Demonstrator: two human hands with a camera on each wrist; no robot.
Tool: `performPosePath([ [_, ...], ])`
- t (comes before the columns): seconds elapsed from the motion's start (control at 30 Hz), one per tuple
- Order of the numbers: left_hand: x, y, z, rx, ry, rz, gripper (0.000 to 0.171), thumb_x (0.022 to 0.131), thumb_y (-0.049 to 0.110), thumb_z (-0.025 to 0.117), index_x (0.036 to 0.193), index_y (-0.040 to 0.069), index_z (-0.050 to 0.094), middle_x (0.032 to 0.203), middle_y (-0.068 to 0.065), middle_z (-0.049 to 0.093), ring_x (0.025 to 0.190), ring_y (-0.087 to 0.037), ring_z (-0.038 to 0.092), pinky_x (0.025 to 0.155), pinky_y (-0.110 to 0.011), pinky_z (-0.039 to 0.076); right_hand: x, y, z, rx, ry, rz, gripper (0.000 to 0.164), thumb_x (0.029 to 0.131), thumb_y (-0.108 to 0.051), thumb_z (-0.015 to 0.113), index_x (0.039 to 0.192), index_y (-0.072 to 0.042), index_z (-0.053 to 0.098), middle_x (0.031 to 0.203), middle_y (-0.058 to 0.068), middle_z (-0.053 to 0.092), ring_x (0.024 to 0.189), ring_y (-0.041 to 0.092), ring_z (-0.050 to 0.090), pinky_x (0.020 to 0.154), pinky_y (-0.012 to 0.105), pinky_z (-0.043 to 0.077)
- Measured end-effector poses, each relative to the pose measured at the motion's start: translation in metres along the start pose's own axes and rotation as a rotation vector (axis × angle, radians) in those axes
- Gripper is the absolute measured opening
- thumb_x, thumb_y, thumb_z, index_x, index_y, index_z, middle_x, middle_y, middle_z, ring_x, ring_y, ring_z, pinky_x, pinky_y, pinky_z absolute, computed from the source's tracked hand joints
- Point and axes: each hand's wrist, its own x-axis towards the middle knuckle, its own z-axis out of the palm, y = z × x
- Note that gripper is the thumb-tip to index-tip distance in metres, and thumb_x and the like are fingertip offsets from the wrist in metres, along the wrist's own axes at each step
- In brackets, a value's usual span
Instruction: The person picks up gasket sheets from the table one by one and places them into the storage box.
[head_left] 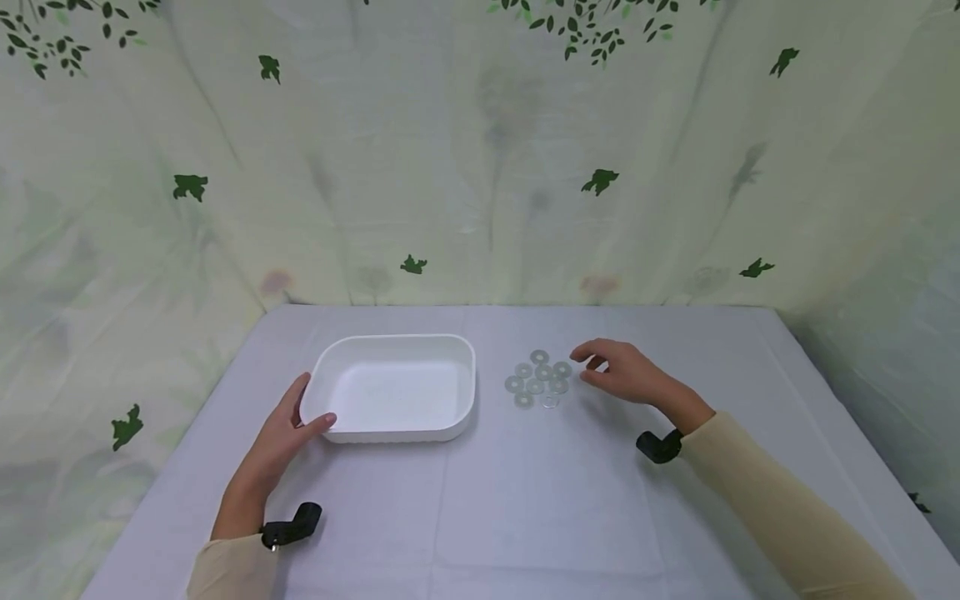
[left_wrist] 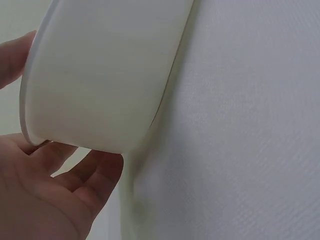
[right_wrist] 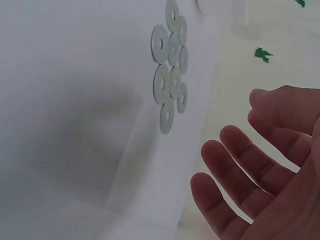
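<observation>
A white rectangular tray (head_left: 390, 392) with rounded corners sits on the table, left of centre. My left hand (head_left: 279, 433) holds it at its left end, thumb over the front corner of the rim and fingers along the outer side. The tray's outer wall (left_wrist: 105, 75) fills much of the left wrist view, fingers against its lower edge. Flat metal washers (head_left: 517, 401), several of them, lie in a loose cluster right of the tray. Just right of these hovers my right hand (head_left: 621, 371), fingers loosely bent and holding nothing. The right wrist view shows the washers (right_wrist: 158, 92) apart from its fingertips.
A white cloth (head_left: 540, 517) covers the table. Behind and at both sides hangs a pale curtain (head_left: 450, 167) printed with leaves and green birds. Each wrist wears a black camera mount, one on the left (head_left: 292, 527) and one on the right (head_left: 660, 447).
</observation>
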Motion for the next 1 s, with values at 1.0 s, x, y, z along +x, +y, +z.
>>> performPosePath([
  [1.0, -0.002, -0.005, -0.003, -0.134, -0.044, 0.094, 0.096, 0.092, 0.014, 0.063, 0.161, 0.017, -0.003, 0.169, -0.010, -0.008, 0.154, -0.041, -0.001, 0.119, -0.060, 0.010, 0.055, 0.035, 0.031, -0.032, -0.121, 0.151, 0.038, 0.089, -0.003, 0.058, 0.125, -0.009, 0.069, 0.117, 0.012, 0.062, 0.097, 0.023, 0.055, 0.087, 0.037, 0.045],
])
